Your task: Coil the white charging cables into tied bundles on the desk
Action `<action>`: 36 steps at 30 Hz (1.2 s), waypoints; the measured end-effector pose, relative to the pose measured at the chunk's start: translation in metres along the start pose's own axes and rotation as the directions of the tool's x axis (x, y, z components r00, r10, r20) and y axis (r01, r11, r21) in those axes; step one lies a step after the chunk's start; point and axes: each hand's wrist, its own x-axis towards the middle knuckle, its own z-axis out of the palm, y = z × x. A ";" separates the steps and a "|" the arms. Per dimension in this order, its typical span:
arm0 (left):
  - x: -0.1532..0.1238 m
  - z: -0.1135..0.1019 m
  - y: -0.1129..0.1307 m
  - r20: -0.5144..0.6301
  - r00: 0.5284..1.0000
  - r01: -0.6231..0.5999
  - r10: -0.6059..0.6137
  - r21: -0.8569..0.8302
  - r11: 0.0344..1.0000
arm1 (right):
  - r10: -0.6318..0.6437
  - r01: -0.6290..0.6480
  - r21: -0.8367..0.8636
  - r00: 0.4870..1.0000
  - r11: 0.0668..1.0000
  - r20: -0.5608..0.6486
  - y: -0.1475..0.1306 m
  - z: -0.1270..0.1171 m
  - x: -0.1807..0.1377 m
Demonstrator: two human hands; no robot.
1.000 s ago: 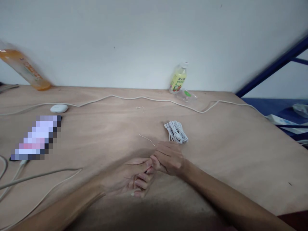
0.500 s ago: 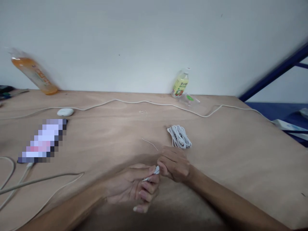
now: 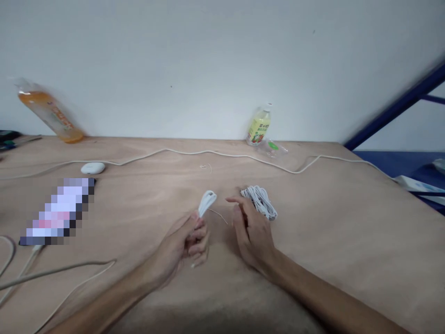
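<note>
My left hand point(image 3: 193, 241) is closed round a small white coiled cable point(image 3: 207, 203), whose looped end sticks up past the thumb. To its right, my right hand point(image 3: 252, 232) holds nothing; its fingers are apart and curve toward the left. Just behind the right hand lies a bundle of white cables point(image 3: 260, 200), partly covered by that hand. A thin white twist tie point(image 3: 219, 215) rests on the table between the two hands, and more short white tie pieces point(image 3: 206, 167) lie farther back.
A long white cord point(image 3: 222, 154) runs across the wooden table point(image 3: 330, 241). On the left are a phone point(image 3: 59, 211) with a cable plugged in and a white earbud case point(image 3: 92, 168). An orange drink bottle point(image 3: 52, 116) and a yellow-labelled bottle point(image 3: 259, 125) lean by the wall.
My hands have separated: the right has let go of the white coiled cable and opened. My left hand has moved left, with the loop now pointing upward.
</note>
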 end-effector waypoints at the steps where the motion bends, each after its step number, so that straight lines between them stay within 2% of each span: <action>1: 0.002 -0.001 0.001 -0.063 0.997 -0.054 0.053 -0.017 0.998 | 0.009 -0.009 -0.029 1.000 1.000 0.021 0.000 0.001 -0.001; 3: 0.006 -0.003 0.004 -0.148 0.983 -0.116 0.111 -0.023 0.993 | 0.004 0.002 -0.088 0.998 0.996 0.068 0.001 0.004 -0.002; 6: 0.010 -0.006 0.005 -0.204 0.966 -0.165 0.158 -0.019 0.986 | 0.024 -0.005 -0.199 0.996 0.980 0.091 0.005 0.008 -0.003; 9: 0.013 -0.008 0.004 -0.225 0.960 -0.179 0.167 -0.037 0.983 | 0.055 -0.025 -0.258 0.992 0.966 0.112 0.009 0.011 -0.003; 14: 0.016 -0.008 0.002 -0.244 0.958 -0.168 0.149 -0.057 0.984 | 0.184 -0.091 -0.360 0.955 0.928 0.232 0.010 0.016 -0.004; 17: 0.016 -0.008 0.001 -0.236 0.960 -0.171 0.153 -0.057 0.984 | 0.215 -0.111 -0.386 0.947 0.916 0.239 0.010 0.019 -0.004; 19: 0.016 -0.008 0.002 -0.221 0.962 -0.178 0.162 -0.054 0.982 | 0.228 -0.157 -0.296 0.948 0.942 0.222 0.008 0.018 -0.003; 22: 0.016 -0.008 0.000 -0.187 0.967 -0.181 0.173 -0.025 0.983 | 0.277 -0.286 0.012 0.935 0.958 0.223 0.001 0.013 0.002; 24: 0.015 -0.009 -0.004 -0.173 0.967 -0.184 0.186 0.025 0.983 | 0.329 -0.402 0.250 0.899 0.881 0.288 -0.006 0.010 0.004; 27: 0.012 -0.009 -0.011 -0.135 0.965 -0.202 0.223 0.152 0.967 | 0.385 -0.578 0.476 0.808 0.663 0.445 -0.019 0.007 0.005; 29: 0.008 -0.006 -0.015 -0.114 0.967 -0.195 0.228 0.245 0.950 | 0.397 -0.670 0.531 0.739 0.519 0.544 -0.024 0.008 0.003; 31: 0.003 -0.001 -0.016 -0.107 0.970 -0.178 0.220 0.309 0.934 | 0.402 -0.714 0.550 0.699 0.433 0.591 -0.028 0.009 0.002; 36: -0.004 0.010 -0.012 -0.100 0.984 -0.102 0.146 0.348 0.932 | 0.416 -0.694 0.584 0.720 0.421 0.555 -0.029 0.011 0.000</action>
